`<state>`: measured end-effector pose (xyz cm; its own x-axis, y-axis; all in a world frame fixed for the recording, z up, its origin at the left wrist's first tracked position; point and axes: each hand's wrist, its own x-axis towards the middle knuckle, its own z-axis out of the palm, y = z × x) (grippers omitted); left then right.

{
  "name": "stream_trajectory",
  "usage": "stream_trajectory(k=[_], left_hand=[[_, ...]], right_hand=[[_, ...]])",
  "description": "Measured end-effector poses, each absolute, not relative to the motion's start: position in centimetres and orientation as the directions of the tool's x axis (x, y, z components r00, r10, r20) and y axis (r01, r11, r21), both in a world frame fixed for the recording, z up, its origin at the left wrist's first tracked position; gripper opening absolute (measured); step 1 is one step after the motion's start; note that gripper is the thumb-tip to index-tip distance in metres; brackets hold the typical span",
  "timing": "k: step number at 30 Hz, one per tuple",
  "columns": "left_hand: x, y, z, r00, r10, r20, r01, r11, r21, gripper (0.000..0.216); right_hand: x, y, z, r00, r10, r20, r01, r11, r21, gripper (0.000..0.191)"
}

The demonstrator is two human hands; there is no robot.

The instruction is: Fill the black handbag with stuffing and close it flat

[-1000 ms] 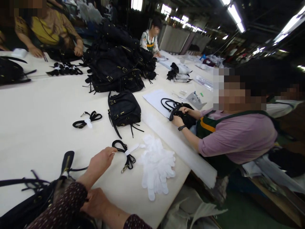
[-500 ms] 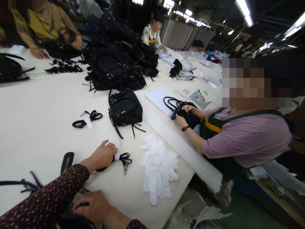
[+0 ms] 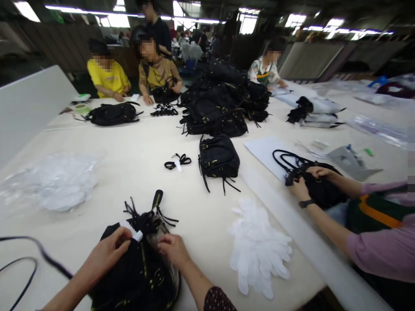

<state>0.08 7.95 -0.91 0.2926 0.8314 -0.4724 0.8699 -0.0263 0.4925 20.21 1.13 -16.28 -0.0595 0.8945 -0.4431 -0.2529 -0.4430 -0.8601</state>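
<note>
A black handbag (image 3: 119, 274) with gold zips and buckles stands in front of me at the table's near edge, its tassels (image 3: 131, 209) at the far end. My left hand (image 3: 115, 246) is closed over its top, fingers pinching a white band (image 3: 133, 231) that appears to wrap a bundled black strap. The hand and the bag partly hide that bundle. At the bag's right side my right hand (image 3: 173, 249) has thumb and fingers pinched at the edge of the opening, where a greyish lining (image 3: 158, 235) shows.
White paper strips (image 3: 259, 250) lie in a heap to the right. Left are clear plastic bags (image 3: 65, 181). Ahead lie another strap bundle (image 3: 177, 162), a small black bag (image 3: 220, 157) and a large bag pile (image 3: 220, 101). A co-worker's hands (image 3: 300, 190) hold a bag at right.
The view has swung left. My left hand has taken the white-banded strap bundle from the table and brought it to the bag. My right hand has come up to the bag's opening.
</note>
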Motion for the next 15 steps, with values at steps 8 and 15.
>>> stream_trajectory(k=[8,15], left_hand=[[-3.4,0.8,-5.1,0.193,0.892,-0.409,0.946,-0.059,0.318,0.014],[-0.3,1.3,-4.1,0.564,0.826,0.018,0.788,-0.544,0.289,0.027]], right_hand=[[19.6,2.3,-14.5,-0.073,0.877,-0.476,-0.008,-0.477,-0.879,0.015],[19.3,3.0,-13.4,-0.083,0.901,-0.426,0.188,-0.406,-0.894,0.016]])
